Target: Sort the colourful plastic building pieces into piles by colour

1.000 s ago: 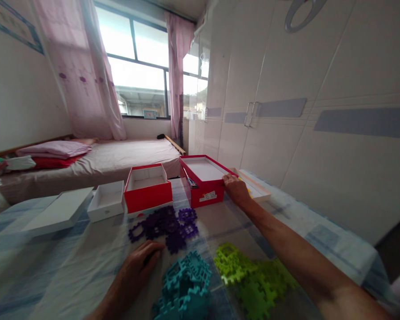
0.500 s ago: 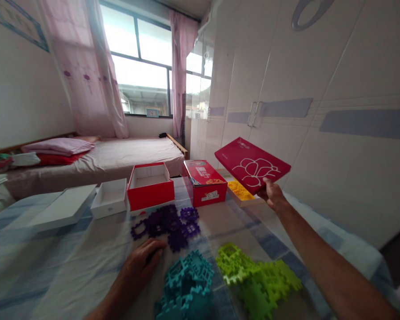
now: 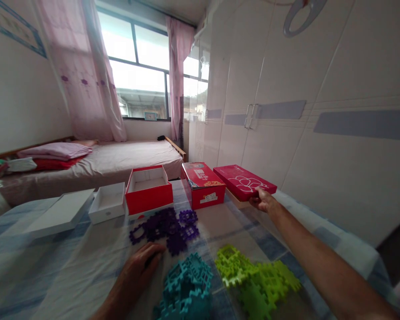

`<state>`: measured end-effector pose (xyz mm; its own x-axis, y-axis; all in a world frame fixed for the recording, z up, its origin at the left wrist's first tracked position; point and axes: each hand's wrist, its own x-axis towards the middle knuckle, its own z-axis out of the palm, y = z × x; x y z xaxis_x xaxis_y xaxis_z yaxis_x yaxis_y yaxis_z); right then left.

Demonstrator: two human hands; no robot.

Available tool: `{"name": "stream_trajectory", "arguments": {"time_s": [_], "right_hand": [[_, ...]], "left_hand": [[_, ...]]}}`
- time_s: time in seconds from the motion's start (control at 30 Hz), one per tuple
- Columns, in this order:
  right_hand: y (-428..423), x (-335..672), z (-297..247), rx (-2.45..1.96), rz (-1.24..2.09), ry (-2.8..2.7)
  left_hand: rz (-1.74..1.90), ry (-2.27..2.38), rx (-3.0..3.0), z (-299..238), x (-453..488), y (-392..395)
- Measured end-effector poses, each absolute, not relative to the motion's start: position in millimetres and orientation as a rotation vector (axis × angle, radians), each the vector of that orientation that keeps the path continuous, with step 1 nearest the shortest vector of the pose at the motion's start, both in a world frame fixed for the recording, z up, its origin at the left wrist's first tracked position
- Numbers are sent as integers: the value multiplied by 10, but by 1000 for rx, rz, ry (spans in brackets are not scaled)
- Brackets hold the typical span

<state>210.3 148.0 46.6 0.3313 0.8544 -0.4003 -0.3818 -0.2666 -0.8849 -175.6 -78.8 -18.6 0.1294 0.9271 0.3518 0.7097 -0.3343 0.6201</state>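
My right hand (image 3: 262, 200) grips the near edge of a flat red lid (image 3: 242, 181) with a white flower drawing. The lid lies over a shallow tray whose pale edge shows beneath it, to the right of a closed red box (image 3: 203, 183). My left hand (image 3: 140, 263) rests palm down on the table with fingers lying flat, touching the edge of a pile of purple interlocking pieces (image 3: 166, 223). A heap of teal pieces (image 3: 186, 286) sits just right of that hand, and lime green pieces (image 3: 253, 278) lie under my right forearm.
An open red box (image 3: 148, 190), an open white box (image 3: 107, 202) and a flat white lid (image 3: 60, 211) stand in a row at the table's far left. A bed (image 3: 96, 160) lies beyond the table. White wardrobe doors (image 3: 286, 111) run along the right.
My right hand lifted the red lid off the middle red box, swung it to the right through the air, and lowered it onto the tray with yellow pieces. My left hand stayed put.
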Motion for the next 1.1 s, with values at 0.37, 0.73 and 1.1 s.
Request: {"name": "stream_trajectory", "arguments": {"time_s": [0.37, 0.73, 1.1], "right_hand": [[1348, 2162, 475, -1846, 1076, -933], [1123, 2093, 411, -1728, -72, -1774], [1266, 1772, 36, -1711, -612, -2073]], "left_hand": [[1012, 1574, 2139, -204, -1769, -773], [1001, 1601, 2111, -155, -1752, -783], [1005, 1612, 2123, -142, -1746, -788]]}}
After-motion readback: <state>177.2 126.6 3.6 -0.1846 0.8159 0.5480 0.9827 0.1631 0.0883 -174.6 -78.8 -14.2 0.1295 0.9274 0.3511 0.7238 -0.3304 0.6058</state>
